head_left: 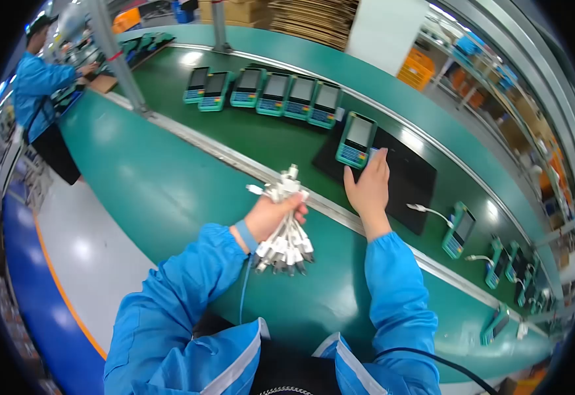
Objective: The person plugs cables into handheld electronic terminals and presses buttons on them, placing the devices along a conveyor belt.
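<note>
From here I see the green table [235, 133] carrying a black mat [406, 174], six handheld devices [274, 93] to its left, cabled devices [459, 230] to its right.

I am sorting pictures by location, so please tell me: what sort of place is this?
Probably an electronics assembly or testing line: handheld devices lie in a row on a green bench, the left hand holds a bunch of white cables, and a co-worker wears a blue jacket.
</note>
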The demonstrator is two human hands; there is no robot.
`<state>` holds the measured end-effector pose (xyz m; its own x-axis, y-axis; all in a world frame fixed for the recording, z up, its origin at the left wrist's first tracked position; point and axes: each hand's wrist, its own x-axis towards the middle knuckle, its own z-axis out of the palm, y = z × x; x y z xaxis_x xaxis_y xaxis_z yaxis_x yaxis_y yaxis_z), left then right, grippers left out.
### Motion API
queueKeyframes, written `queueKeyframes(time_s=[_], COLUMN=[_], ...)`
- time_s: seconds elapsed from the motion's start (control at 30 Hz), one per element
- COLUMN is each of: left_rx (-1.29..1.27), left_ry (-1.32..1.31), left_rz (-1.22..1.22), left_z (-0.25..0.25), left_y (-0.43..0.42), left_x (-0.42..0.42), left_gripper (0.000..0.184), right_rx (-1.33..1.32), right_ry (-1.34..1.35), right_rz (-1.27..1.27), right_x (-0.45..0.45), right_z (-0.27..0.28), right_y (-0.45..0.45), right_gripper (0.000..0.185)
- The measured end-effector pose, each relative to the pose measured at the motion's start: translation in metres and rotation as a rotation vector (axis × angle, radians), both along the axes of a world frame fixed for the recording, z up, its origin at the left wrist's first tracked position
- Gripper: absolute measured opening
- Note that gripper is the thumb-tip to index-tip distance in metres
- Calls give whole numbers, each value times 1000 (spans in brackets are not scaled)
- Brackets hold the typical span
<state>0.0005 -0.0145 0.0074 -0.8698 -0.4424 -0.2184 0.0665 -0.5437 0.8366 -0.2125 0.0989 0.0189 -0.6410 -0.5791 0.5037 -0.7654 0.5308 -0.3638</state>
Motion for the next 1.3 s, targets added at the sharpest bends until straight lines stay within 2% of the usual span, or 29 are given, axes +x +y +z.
queueKeyframes(time_s=[0.03,0.1,0.2,0.3,0.37,0.4,0.47,0.53,0.63,0.77,0.87,0.93,0.97,1.13,1.23,1.27,1.3], left_rx=[-2,-106,-103,101,138,158,217,139,70,50,-99,-259,-323,-607,-679,-774,-617], left_ry=[-17,43,98,88,112,100,105,89,80,36,-3,-2,-1,100,-4,-18,0], left_rz=[-10,-27,-82,-59,-49,-46,15,49,-45,-38,47,75,67,142,230,162,140], left_z=[-3,4,0,14,17,12,7,8,12,7,10,11,14,4,-15,-17,-20], left_y=[-3,-4,-11,-10,-15,-16,-15,-17,-20,-18,-13,-13,-15,-14,-14,-19,-16], left_x=[0,5,10,16,19,21,21,21,23,25,28,30,31,28,22,22,24], left_gripper=[18,26,28,29,24,20,21,24,20,22,23,22,22,28,21,26,27], right_rx=[13,93,110,38,-101,-234,-249,-338,-451,-508,-497,-454,-382,-226,-201,-179,-160], right_ry=[211,104,13,-56,-200,-221,-298,-244,-371,-333,-334,-249,-125,54,36,27,21], right_rz=[-83,-326,-415,-314,-125,55,94,143,194,184,160,193,213,136,148,156,164], right_x=[-9,-7,-15,-31,-27,-21,35,65,117,137,141,146,146,152,150,150,150], right_z=[-14,-3,8,2,4,-3,14,-4,7,0,2,5,7,7,2,2,2], right_y=[-32,-69,-75,-52,-28,-15,1,10,11,11,10,9,9,5,6,7,9], right_gripper=[90,94,96,92,89,87,84,88,89,94,95,96,96,93,93,93,93])
